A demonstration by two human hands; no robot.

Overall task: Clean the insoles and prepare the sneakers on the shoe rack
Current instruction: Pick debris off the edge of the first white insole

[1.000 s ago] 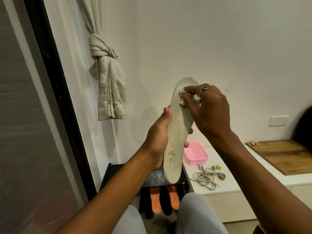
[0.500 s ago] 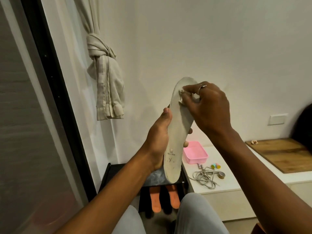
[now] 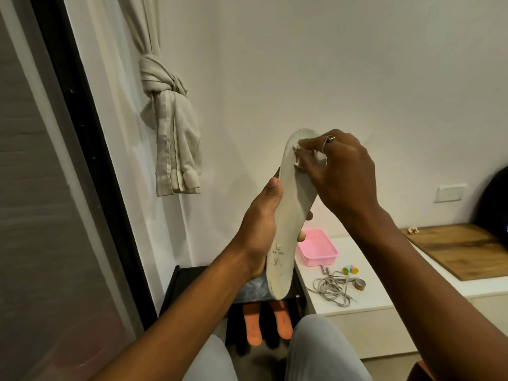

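A pale grey insole [image 3: 288,215] stands nearly upright in front of me, toe end up. My left hand [image 3: 261,229] grips it around the middle, thumb on the near face and fingertips showing past its right edge. My right hand [image 3: 341,171] pinches a small white cloth [image 3: 302,155] and presses it against the insole's toe area. Below, a black shoe rack [image 3: 187,279] holds a dark pair of shoes with orange insoles [image 3: 283,317] on a lower shelf. A grey item [image 3: 253,290] lies on the rack's top.
To the right is a white bench [image 3: 371,301] with a pink tray [image 3: 317,250], a tangle of grey laces [image 3: 332,288], small coloured bits and a wooden board [image 3: 461,251]. A knotted curtain [image 3: 170,127] hangs left, beside a dark door frame [image 3: 90,149]. My knees [image 3: 324,350] are at the bottom.
My right hand with the cloth has shifted slightly up along the insole's toe end. The left hand keeps the same grip.
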